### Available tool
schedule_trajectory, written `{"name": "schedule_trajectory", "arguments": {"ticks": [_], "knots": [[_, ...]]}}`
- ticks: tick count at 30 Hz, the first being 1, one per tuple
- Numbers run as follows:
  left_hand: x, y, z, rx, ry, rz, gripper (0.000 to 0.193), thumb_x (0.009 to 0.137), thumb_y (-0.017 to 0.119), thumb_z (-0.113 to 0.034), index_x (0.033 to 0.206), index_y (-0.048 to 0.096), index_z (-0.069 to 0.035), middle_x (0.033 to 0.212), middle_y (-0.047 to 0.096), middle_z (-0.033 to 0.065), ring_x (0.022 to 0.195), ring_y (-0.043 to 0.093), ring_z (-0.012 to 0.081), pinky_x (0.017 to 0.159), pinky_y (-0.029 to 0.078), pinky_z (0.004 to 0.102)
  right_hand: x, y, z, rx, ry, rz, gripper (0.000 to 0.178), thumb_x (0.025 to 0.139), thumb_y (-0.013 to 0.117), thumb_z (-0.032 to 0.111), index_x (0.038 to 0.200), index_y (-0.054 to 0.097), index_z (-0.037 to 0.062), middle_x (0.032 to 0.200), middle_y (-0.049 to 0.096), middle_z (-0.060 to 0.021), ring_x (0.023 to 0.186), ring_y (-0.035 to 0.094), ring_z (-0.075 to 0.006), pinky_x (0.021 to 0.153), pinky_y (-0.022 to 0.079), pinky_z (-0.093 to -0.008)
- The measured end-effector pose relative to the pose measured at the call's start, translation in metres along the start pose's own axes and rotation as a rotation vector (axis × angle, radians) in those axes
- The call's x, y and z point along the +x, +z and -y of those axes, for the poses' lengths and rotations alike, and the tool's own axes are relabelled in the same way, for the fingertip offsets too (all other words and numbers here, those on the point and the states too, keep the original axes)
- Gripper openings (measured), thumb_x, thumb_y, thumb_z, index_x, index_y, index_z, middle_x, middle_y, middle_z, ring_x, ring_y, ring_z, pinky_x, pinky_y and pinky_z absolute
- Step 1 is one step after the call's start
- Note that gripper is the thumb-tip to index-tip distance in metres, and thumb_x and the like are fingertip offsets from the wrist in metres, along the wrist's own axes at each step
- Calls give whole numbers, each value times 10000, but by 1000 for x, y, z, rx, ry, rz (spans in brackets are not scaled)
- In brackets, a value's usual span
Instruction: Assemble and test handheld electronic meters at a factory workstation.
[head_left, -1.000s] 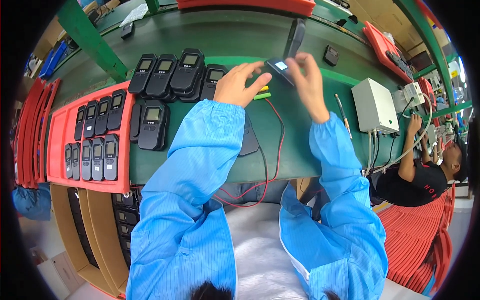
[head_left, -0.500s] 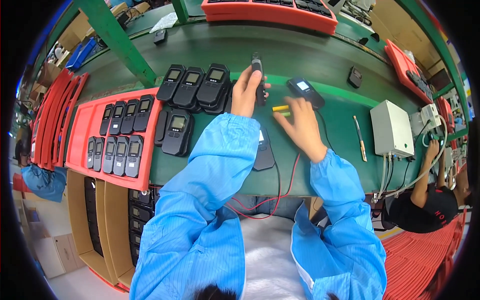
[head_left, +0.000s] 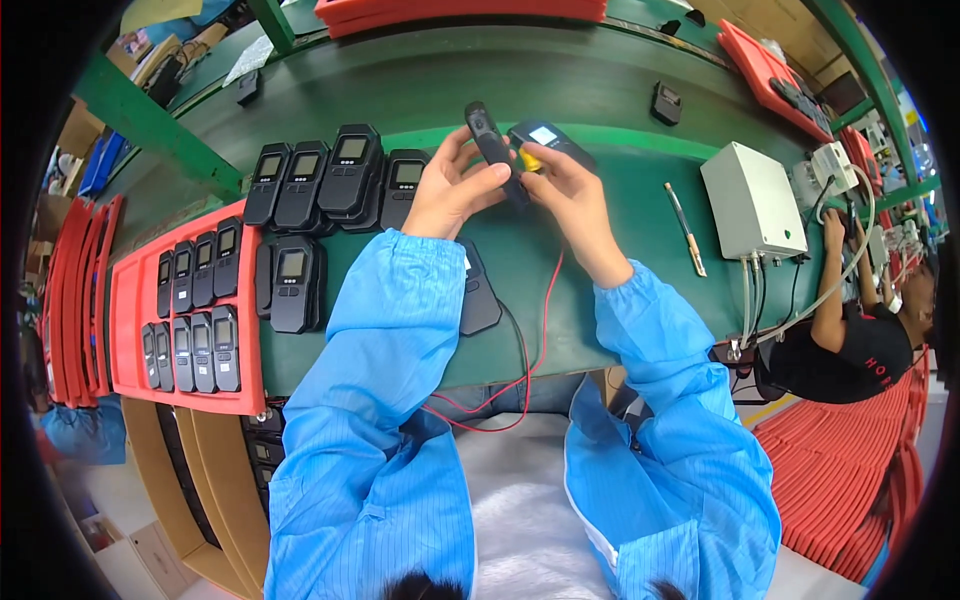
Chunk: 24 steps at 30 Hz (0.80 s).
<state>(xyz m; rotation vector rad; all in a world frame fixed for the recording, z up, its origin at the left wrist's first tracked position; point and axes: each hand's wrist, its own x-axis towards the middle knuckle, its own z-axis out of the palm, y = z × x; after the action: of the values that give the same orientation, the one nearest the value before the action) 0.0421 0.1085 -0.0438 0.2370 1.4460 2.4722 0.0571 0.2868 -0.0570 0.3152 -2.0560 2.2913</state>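
My left hand (head_left: 447,192) is closed around a black handheld device (head_left: 486,134), held tilted with its narrow side showing. Up against that device, my right hand (head_left: 578,208) pinches a yellow battery (head_left: 529,159) between thumb and fingers. Whether it holds a second cell is hidden. Just beyond my right fingers lies a black device with a lit screen (head_left: 545,135). Below my hands another black device (head_left: 480,297) rests on the green bench, partly covered by my left sleeve, with a red lead (head_left: 548,305) and a black one beside it.
Stacked black devices (head_left: 350,170) stand to the left, beside a red tray (head_left: 135,300) holding several more. To the right are a pen (head_left: 686,230) and a white box (head_left: 755,200) with cables. A co-worker's arm (head_left: 828,285) shows at far right. Cardboard boxes (head_left: 205,450) stand below the tray.
My right hand has moved left and up with the yellow battery to the device in my left hand. That device is now more tilted. The whole view has shifted slightly.
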Motion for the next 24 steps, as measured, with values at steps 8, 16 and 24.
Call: {"name": "schedule_trajectory", "arguments": {"ticks": [8,16,24], "knots": [[-1,8,10,-128,146,-68,770,780,765,-42,1418,333,-63,1321,518,103,1200,542,235,978,478,412,-12,14,-4,-259,-245,-23,438,895,669,93,1303,548,-12,1294,582,-122,1119,588,-176,964,464,-308],[4,6,18,-4,317,-8,813,779,785,-55,1441,318,8,1372,480,154,1229,516,249,1041,430,380,-15,9,20,-528,-328,21,577,779,774,81,1306,543,39,1176,655,-130,1077,639,-204,936,499,-339],[2,15,20,100,428,-54,739,781,772,-41,1397,367,8,1339,476,143,1168,531,236,991,474,352,-13,21,20,-525,-330,-50,507,821,719,53,1289,524,43,1128,672,-146,1050,663,-219,892,515,-319]]}}
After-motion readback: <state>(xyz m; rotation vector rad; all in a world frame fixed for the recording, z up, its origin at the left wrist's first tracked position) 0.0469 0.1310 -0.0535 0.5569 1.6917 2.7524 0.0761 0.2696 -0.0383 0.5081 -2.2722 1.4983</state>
